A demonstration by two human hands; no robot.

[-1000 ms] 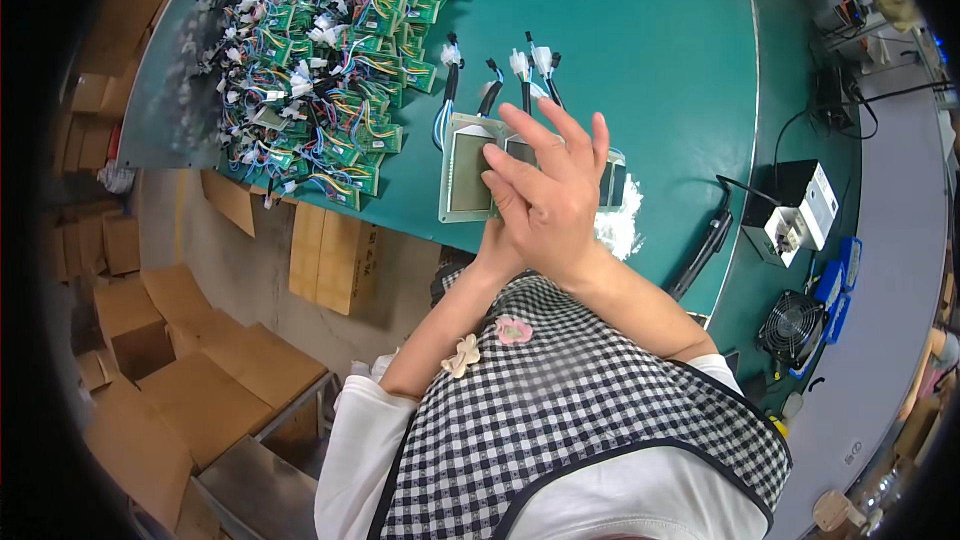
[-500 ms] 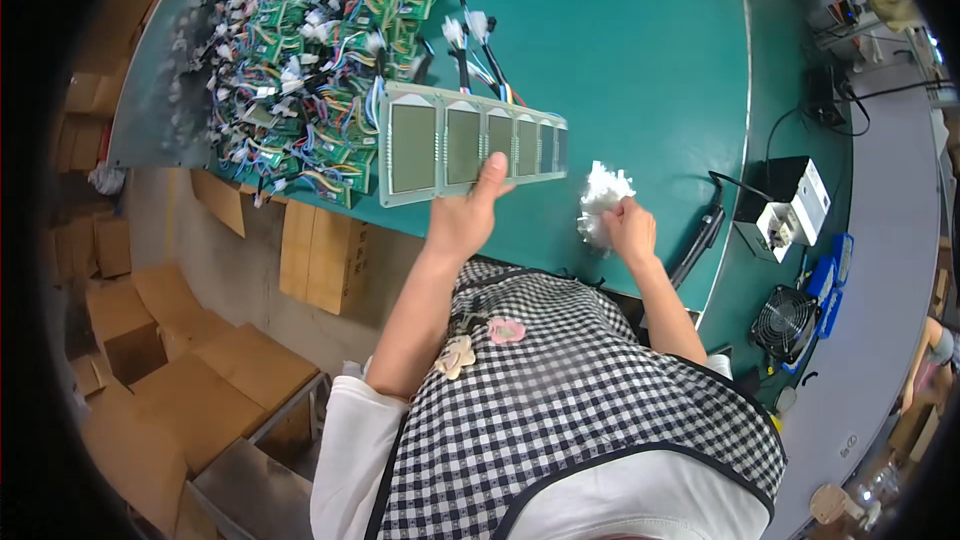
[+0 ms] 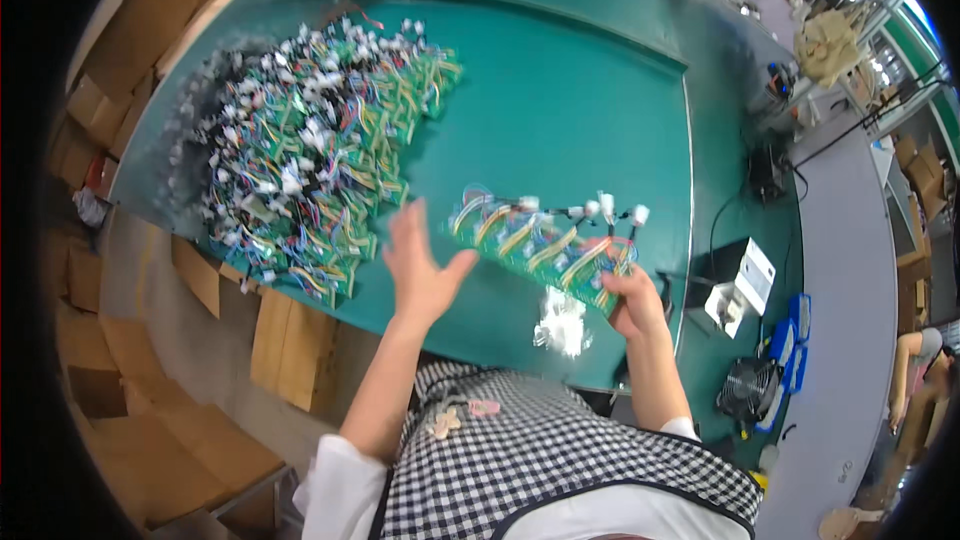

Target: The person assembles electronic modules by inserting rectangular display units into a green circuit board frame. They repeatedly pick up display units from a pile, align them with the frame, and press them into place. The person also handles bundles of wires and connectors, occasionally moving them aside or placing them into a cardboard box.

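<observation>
My right hand is closed on the right end of a long green circuit board panel, thumb on its upper face. Bundles of coloured wires with white and black connectors run along that face. The panel is held above the table, slightly tilted. To its left, my left hand is open, blurred, with fingers spread and thumb pointing at the panel's left end; it appears apart from the panel. Just below the panel lies a small heap of shiny white film pieces.
A large pile of wired circuit boards covers the left of the green table. On the right stand a white box-shaped device, a black fan and blue bins. Cardboard boxes stand lower left. Another person's arm shows far right.
The panel has passed from my left hand to my right and turned from its display windows to its wired side. My right hand has left the white film pieces; my left hand has opened.
</observation>
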